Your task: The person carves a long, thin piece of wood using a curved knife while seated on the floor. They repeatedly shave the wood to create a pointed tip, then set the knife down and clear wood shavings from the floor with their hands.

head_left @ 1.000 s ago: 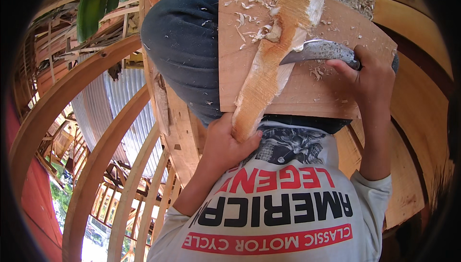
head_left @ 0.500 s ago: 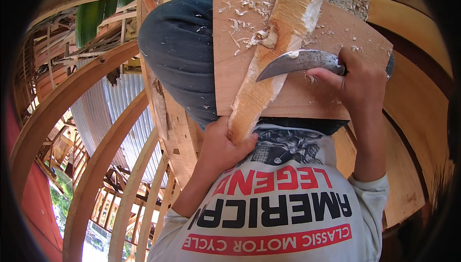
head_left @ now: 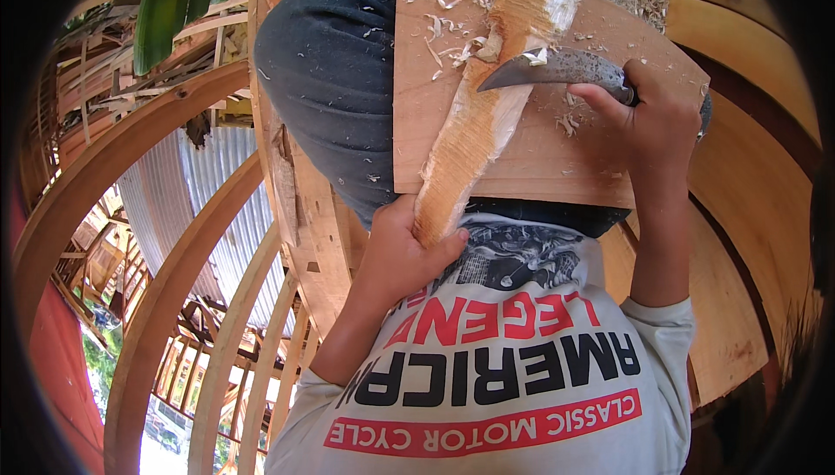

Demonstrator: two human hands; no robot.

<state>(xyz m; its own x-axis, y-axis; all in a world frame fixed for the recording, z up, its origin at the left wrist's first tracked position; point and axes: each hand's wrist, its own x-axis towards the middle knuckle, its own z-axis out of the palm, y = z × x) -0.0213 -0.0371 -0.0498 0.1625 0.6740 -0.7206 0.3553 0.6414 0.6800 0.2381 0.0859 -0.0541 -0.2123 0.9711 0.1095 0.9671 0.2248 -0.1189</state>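
**Curved knife (head_left: 565, 68) shifted farther up wood strip (head_left: 470, 140) than half a second ago**

Curved timber ribs (head_left: 161, 310) and corrugated metal sheets (head_left: 213, 157) are seen at left. Brown board (head_left: 570, 166) is laid across dark trousers (head_left: 330, 83). Strip is rested slantwise over board, near end gripped by left hand (head_left: 404, 244), same as before; far end is cut off at upper edge. Knife is clasped in right hand (head_left: 657, 123), blade across strip, tip pointed left; earlier it was seen nearer left hand. Handle is mostly hidden by right hand. Whether the edge is pressed into wood cannot be told. Pale shavings (head_left: 444, 27) are scattered on board.
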